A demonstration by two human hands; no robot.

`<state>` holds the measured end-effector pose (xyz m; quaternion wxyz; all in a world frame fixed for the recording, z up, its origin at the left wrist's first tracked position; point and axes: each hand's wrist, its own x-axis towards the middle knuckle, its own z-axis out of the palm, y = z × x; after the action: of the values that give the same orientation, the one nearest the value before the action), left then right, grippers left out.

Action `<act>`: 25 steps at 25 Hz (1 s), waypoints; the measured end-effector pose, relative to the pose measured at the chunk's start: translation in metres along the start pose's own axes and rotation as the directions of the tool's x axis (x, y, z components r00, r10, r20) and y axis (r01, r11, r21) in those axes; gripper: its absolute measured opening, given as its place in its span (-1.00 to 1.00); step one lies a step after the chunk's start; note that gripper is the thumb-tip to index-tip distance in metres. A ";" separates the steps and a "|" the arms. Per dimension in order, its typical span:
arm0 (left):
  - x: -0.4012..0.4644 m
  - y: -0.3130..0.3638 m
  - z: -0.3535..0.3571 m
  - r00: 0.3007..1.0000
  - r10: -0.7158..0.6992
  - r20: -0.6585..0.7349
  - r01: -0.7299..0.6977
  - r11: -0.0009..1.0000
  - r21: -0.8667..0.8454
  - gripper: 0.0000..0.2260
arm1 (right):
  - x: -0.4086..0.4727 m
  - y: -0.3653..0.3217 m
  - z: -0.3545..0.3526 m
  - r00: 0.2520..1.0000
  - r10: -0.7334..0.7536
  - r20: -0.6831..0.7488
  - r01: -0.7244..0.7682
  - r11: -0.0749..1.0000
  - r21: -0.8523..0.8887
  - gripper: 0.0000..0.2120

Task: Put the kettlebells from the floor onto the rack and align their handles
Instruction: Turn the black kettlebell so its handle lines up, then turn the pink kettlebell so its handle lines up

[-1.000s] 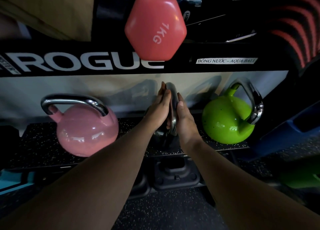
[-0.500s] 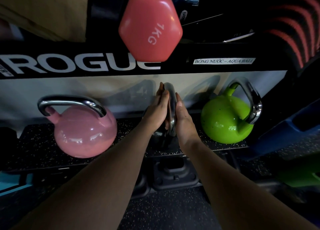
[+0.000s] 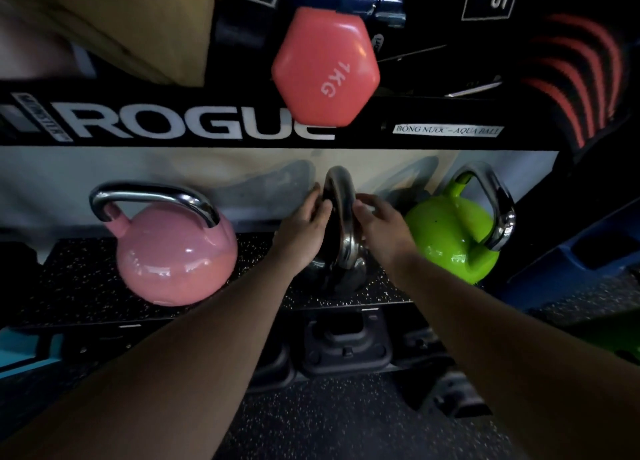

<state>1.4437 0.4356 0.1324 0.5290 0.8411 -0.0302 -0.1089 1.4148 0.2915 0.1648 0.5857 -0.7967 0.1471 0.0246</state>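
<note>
Three kettlebells stand on the rack's speckled lower shelf (image 3: 86,279). The pink kettlebell (image 3: 176,255) is at the left, its chrome handle broadside to me. At the right, the green kettlebell (image 3: 446,237) has its handle turned at an angle. Between them is the black kettlebell (image 3: 346,276), its chrome handle edge-on to me. My left hand (image 3: 304,231) curls its fingers on the left side of that handle. From the other side, my right hand (image 3: 384,231) touches it with its fingertips. Most of the black body is hidden behind my wrists.
A pink 1 kg dumbbell (image 3: 325,68) juts out from the upper shelf above my hands, over the black ROGUE beam (image 3: 173,123). Black weights (image 3: 346,348) sit under the shelf. A blue object (image 3: 571,262) is at the right, a cardboard box (image 3: 138,19) top left.
My palms were pressed flat against the black kettlebell's handle; now both hands have eased slightly apart and touch it more with the fingers. The handle stays edge-on.
</note>
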 end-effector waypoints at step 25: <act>-0.069 -0.090 -0.230 0.841 -0.355 -0.407 0.267 0.928 -0.258 -0.20 | -0.033 -0.087 0.254 0.964 -0.249 0.097 0.258 0.773 -0.579 -0.41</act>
<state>1.4196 0.6895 0.1576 0.5747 0.7823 0.2402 0.0000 1.4396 0.5611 0.1731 0.3101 -0.9505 0.0193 -0.0042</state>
